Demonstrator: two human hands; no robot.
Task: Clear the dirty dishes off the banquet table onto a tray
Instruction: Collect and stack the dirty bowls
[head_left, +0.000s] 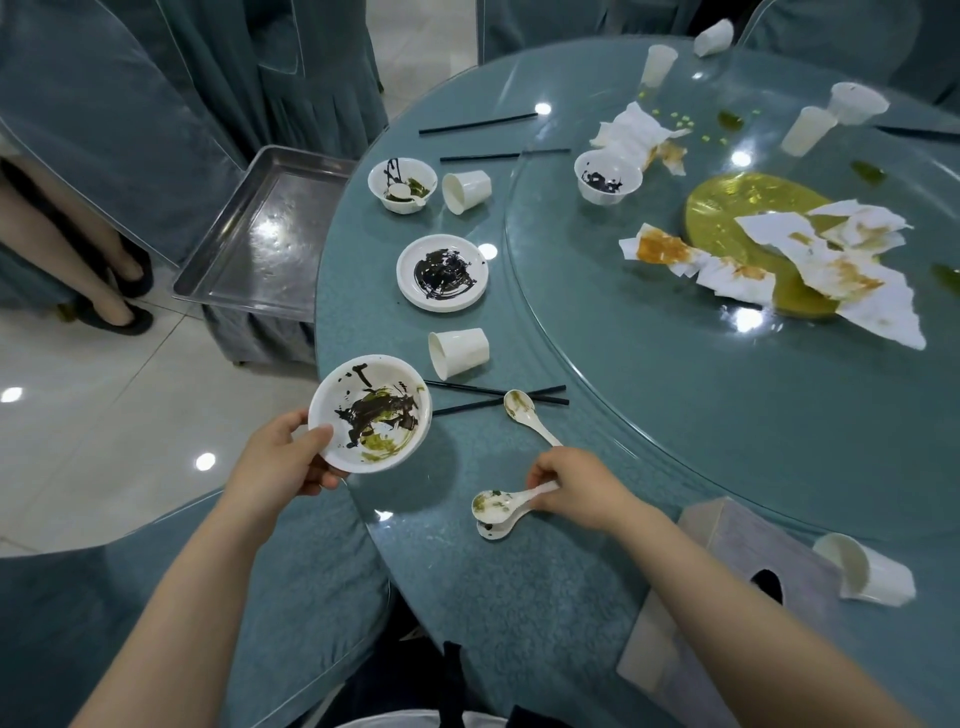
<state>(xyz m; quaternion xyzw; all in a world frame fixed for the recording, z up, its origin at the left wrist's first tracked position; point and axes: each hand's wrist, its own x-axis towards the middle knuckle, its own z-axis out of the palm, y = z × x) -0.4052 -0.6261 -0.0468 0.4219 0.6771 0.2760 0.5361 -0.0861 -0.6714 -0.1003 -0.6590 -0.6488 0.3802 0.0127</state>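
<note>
Lower centre: white bowl (371, 414), smeared black and green, tilted and lifted at the counter (519, 597) edge. Just right: two white spoons (493, 512) stacked, a third spoon (527, 413) beside black chopsticks (498, 397). Mid-frame: soiled plate (442, 273), tipped cups (458, 352). Upper left: steel tray (270, 234), bare.

A round teal worktop (597, 597) is seen, with a raised glass turntable (675, 364) on its far right part. Along the left edge, a soiled bowl with a spoon (402, 185), a tipped paper cup (466, 191), a sauce-smeared plate (442, 273) and a second tipped cup (458, 352) are laid out from far to near. Black chopsticks (498, 397) lie crossed beside a white spoon (530, 415). Two stacked spoons (493, 514) rest near the front edge. A tissue box (748, 582) and another tipped cup (865, 569) lie at near right. More chopsticks (478, 123) lie at the far left.
</note>
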